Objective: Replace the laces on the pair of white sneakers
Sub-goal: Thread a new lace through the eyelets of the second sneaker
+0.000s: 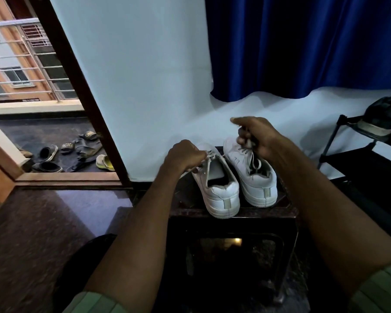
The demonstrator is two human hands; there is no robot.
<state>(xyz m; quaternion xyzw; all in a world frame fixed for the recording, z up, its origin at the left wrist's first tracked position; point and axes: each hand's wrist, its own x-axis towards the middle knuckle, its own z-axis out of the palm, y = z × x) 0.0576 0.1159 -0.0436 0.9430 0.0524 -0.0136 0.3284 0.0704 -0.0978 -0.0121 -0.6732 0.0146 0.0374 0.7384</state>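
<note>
Two white sneakers stand side by side, heels toward me, on a small dark stool. My left hand pinches the white lace of the left sneaker near its eyelets. Over the right sneaker, my right hand has its fingers curled round that shoe's lace, with the index finger sticking out to the left. The right sneaker's lace is partly hidden by this hand.
An open doorway at the left shows several sandals and slippers on a dark balcony floor. A black shoe rack with a dark shoe stands at the right. A blue curtain hangs on the white wall behind.
</note>
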